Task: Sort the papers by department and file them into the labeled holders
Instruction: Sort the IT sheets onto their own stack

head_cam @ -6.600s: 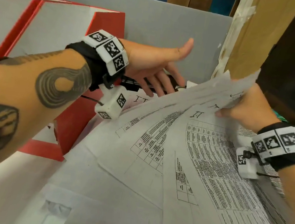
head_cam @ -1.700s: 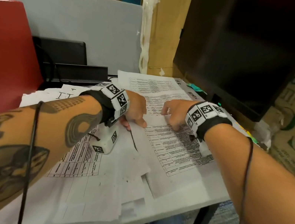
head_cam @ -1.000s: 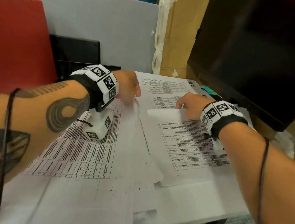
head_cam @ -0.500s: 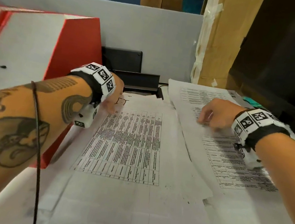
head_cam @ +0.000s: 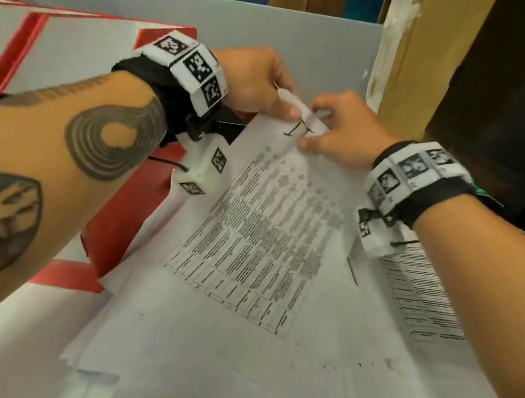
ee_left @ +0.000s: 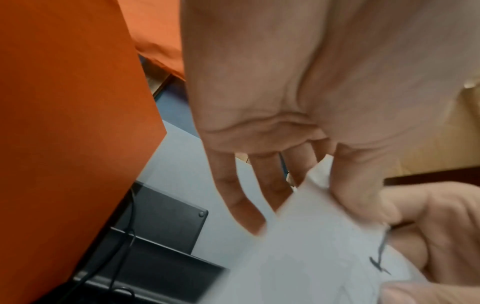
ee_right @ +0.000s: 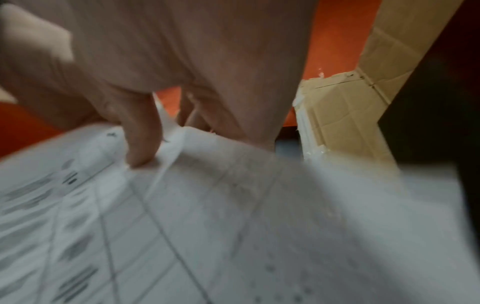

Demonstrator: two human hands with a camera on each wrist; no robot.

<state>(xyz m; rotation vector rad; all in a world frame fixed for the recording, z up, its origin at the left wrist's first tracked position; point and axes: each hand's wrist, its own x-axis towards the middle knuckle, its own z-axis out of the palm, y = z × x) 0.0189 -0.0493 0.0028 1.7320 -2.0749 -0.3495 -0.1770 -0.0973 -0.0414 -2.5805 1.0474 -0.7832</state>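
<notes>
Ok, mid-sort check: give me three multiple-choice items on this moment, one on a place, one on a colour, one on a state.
1. Where are both hands on the lifted sheet?
A. far top edge
B. near bottom edge
C. side edges

2. What colour is the box left of the papers?
A. blue
B. red and white
C. green

3. How is the left hand?
A. flat on the desk
B. hanging idle
C. pinching the sheet

Answers: 1 A, the left hand and right hand meet by the handwritten mark; 2 B, red edges, white faces; 3 C, thumb and fingers clamp the paper.
</notes>
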